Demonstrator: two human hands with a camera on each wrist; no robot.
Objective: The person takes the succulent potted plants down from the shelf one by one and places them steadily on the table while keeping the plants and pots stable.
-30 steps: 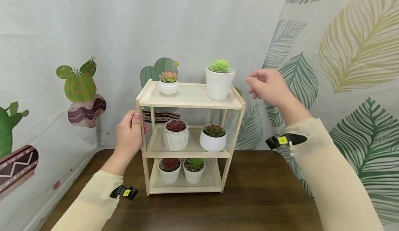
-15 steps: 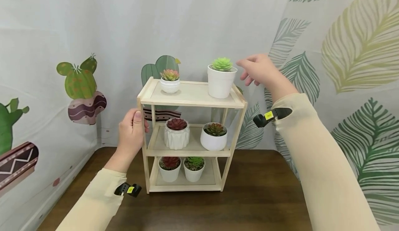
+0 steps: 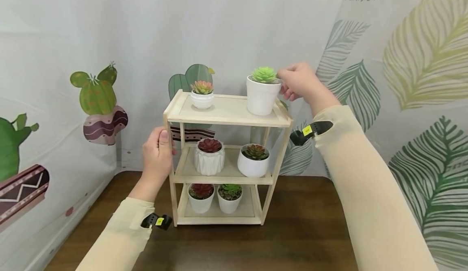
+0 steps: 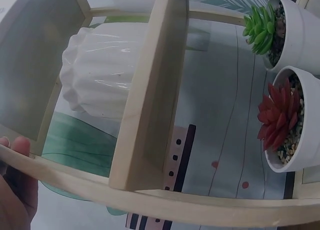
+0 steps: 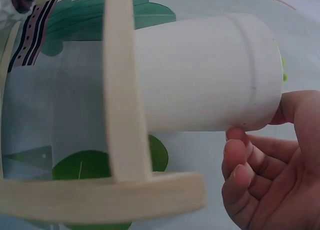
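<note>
My left hand (image 3: 158,154) grips the left front post of a three-tier wooden shelf (image 3: 230,180); its fingertips show at the frame in the left wrist view. On the top tier's right end stands a tall white pot (image 3: 261,97) with a bright green succulent (image 3: 264,75). My right hand (image 3: 299,82) pinches this pot's right rim, the thumb over the edge and a fingertip against the outer wall in the right wrist view. The pot's base still rests on the tier. A small ribbed white pot (image 3: 202,100) with a pinkish succulent sits on the top left.
Middle tier: a fluted white pot (image 3: 209,161) and a rounded white pot (image 3: 253,164). Bottom tier: a red succulent pot (image 3: 201,200) and a green succulent pot (image 3: 229,200). The shelf stands on a dark wooden table (image 3: 303,222), with printed curtains (image 3: 234,27) behind.
My right hand has moved left from beside the shelf to the tall white pot and taken hold of its rim. The left hand keeps its grip on the post.
</note>
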